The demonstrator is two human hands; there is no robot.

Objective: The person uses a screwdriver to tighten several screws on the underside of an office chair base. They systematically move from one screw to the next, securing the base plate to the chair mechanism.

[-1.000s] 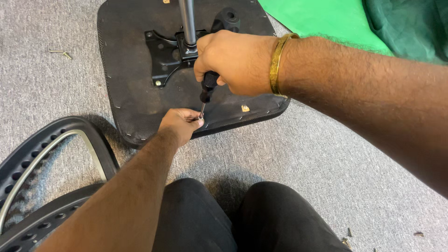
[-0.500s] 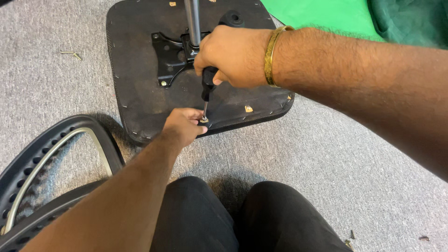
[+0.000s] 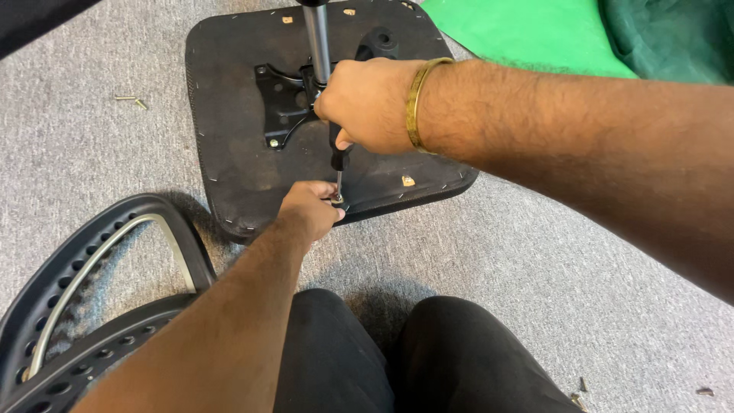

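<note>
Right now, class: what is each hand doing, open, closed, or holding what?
Left hand: closed, fingers pinching a small fastener at the seat base edge.
Right hand: closed around a black-handled screwdriver.

light: bright, even, from overhead | shadows: soft, on carpet just below the black seat base (image 3: 245,176) | glare: none | blur: slight on forearms nearest camera | edges: mild wide-angle stretch

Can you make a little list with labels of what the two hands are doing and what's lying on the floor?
right hand: grips a black-handled screwdriver, tip pointing down
left hand: pinches a small screw under the tip
seat: black chair seat upside down on grey carpet
pole: metal post rising from the seat
beside: black mesh chair back
loose bits: screws on the carpet
</note>
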